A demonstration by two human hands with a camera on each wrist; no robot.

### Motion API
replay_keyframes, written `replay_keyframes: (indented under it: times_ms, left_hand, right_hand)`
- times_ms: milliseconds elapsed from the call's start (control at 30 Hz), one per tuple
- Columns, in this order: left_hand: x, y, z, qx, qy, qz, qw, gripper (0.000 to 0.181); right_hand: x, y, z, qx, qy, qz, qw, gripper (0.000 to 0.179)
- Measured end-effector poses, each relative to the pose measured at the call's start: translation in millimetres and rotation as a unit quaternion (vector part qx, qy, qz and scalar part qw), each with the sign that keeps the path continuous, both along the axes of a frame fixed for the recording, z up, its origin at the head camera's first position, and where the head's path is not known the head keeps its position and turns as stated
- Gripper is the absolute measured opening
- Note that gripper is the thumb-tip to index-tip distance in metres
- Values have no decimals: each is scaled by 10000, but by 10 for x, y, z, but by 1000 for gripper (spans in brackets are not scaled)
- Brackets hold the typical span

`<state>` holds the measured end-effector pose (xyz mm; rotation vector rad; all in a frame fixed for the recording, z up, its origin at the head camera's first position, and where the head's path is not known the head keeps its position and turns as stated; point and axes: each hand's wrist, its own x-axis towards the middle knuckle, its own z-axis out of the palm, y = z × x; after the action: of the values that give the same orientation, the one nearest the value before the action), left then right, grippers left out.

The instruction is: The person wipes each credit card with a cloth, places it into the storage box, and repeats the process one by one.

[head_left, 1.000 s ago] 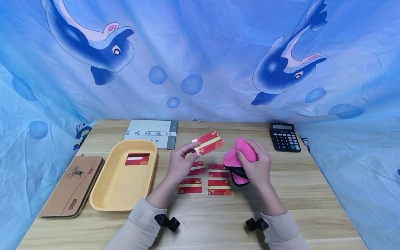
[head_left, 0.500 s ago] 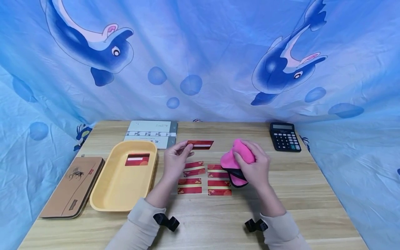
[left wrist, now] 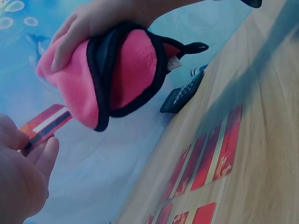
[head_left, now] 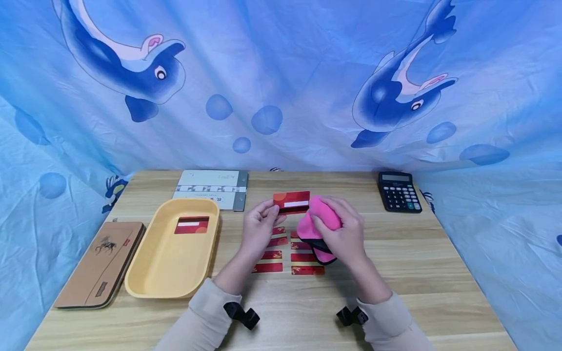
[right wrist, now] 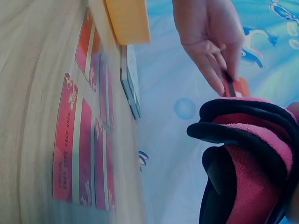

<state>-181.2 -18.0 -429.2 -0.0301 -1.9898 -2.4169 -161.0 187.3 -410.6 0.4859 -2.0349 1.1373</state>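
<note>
My left hand [head_left: 258, 226] pinches one end of a red card [head_left: 291, 202], its dark stripe and white strip facing me. Bunched in my right hand [head_left: 344, 229] is a pink cloth [head_left: 324, 219] with black edging, gripped between thumb and fingers. In the left wrist view the cloth [left wrist: 79, 91] meets the free end of the card [left wrist: 46, 122]. Below the hands, several red and yellow cards [head_left: 307, 257] lie in two columns on the table; the hands and cloth partly cover them. The right wrist view shows the cards [right wrist: 72, 144] face up.
A yellow tray [head_left: 131, 280] stands at the left with one red card [head_left: 192, 224] in it. Left of the tray lies a brown wallet [head_left: 101, 265]. A pale notebook [head_left: 210, 180] sits behind the tray, and a black calculator [head_left: 399, 191] at the back right.
The card in my left hand has been turned over, from its yellow-banded face to its striped side. Both hands have come closer, the right moving left with the cloth until it meets the card.
</note>
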Motion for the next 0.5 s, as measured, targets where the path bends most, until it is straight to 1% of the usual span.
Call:
replay_keyframes:
  times_ms: [67, 200, 267, 300, 400, 500]
  left_hand:
    - [12, 19, -7, -98, -35, -173, 9998, 36]
    - [45, 65, -44, -266, -87, -559, 9980, 38]
    - [59, 96, -69, -297, -52, -726, 9969, 39]
    - [67, 115, -77, -272, 24, -788, 9965, 38]
    - [84, 162, -92, -294, 160, -865, 9957, 35]
    - [92, 182, -85, -339, 226, -863, 9954, 32]
  right_hand:
    - [-12, -29, -8, 167, 29, -133, 9998, 38]
    - [-14, -88, -58, 633, 147, -584, 9962, 36]
    - [-6, -135, -84, 874, 251, -784, 9928, 36]
    - [-2, -165, -96, 980, 307, -878, 9908, 36]
    - [16, -260, -110, 1208, 440, -975, 9869, 36]
    - [40, -318, -116, 1334, 495, -876, 9859, 35]
